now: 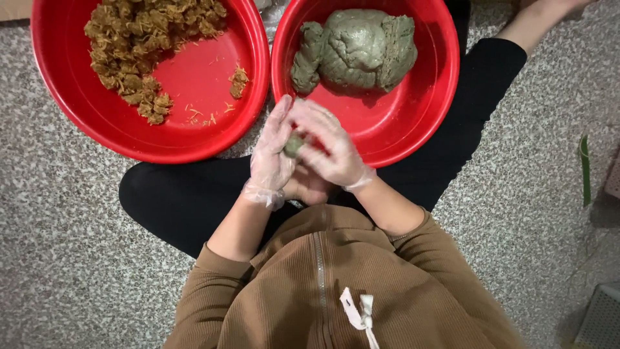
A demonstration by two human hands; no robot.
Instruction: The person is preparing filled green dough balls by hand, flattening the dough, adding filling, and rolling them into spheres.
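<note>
Small grey-green dough piece (294, 145), dull and smooth, roughly ball-shaped and mostly hidden, sits pressed between the two gloved palms just in front of the right red basin (426, 110); left hand (272, 155) stands edge-up with fingers straight, right hand (329, 147) curls over it, both closed together on the piece. The right basin holds a big lumpy mass of the same grey-green dough (358, 48), and the left red basin (200, 139) beside it holds brown shredded filling balls (139, 45), all on a speckled floor (71, 258).
</note>
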